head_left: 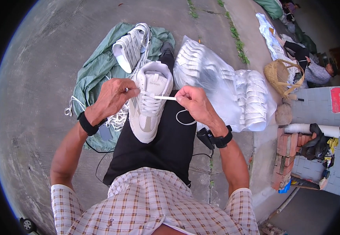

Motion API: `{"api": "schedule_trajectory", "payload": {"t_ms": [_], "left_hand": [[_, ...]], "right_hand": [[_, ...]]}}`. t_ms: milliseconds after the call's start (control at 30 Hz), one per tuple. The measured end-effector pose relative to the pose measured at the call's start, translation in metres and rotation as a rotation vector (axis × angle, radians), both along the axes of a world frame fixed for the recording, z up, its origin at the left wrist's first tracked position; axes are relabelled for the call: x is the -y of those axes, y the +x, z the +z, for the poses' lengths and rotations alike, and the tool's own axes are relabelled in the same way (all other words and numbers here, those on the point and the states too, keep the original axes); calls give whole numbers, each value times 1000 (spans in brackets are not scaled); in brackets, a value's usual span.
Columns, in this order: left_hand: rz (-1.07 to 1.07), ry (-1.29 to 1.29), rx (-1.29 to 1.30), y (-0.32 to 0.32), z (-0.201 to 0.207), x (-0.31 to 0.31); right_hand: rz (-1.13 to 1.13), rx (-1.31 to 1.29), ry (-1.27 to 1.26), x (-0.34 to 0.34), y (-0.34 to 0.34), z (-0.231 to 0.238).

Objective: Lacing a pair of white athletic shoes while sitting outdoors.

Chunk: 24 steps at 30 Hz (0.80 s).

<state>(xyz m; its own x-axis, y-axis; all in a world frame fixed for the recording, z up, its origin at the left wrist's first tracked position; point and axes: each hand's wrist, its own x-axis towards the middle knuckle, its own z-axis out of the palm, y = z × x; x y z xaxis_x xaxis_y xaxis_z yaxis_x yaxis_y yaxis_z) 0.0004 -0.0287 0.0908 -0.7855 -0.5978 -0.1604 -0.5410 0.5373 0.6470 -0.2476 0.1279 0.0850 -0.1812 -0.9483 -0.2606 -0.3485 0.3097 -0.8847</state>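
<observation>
A white and pale grey sneaker upper [150,103] rests on my lap, its toe toward me and its collar away. White lace [164,98] crosses the tongue in several rows. With thumb and fingers my right hand [196,102] pinches the lace, drawn straight out to the right of the shoe; its loose end loops down below the hand. My left hand [117,96] is at the shoe's left edge, fingertips pinched on the lace near the eyelets. Both wrists carry black bands.
Beyond the shoe, stacked shoe uppers [132,45] and loose white laces [117,119] lie on a green sack [95,70]. Clear plastic bags [217,82] of uppers stand to the right. Farther right are a wicker basket [277,76], bricks [285,160] and a seated person [315,70].
</observation>
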Motion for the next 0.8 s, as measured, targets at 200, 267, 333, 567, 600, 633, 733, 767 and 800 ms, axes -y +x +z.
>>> {"api": "schedule_trajectory", "payload": {"t_ms": [200,267,333,567,600,633,733,767,800], "left_hand": [[-208,-436,-255,-22,-1,-15],[-215,-450,-189,-20,-13,-9],[-220,-355,-207,-18,-10,-6],[-134,-285,-362,-10,-13,-8],[-104,-297,-437,-12,-12,-10],[-115,-306,-444,-12,-13,-14],[373,34,-543,-5,-32,-28],[536,252,-499,1,-47,-32],[551,242,-432,17,-68,-30]], "right_hand": [[24,-169,-154,-7,3,3],[27,-285,-133,-10,0,7],[13,-431,-157,-15,-18,7],[28,-255,-44,-25,-39,6],[29,-292,-58,-32,-50,12],[12,-340,-37,-40,-60,20],[-62,-456,67,-73,-108,33],[-95,-472,58,-86,-122,31],[-132,-461,44,-93,-132,25]]}}
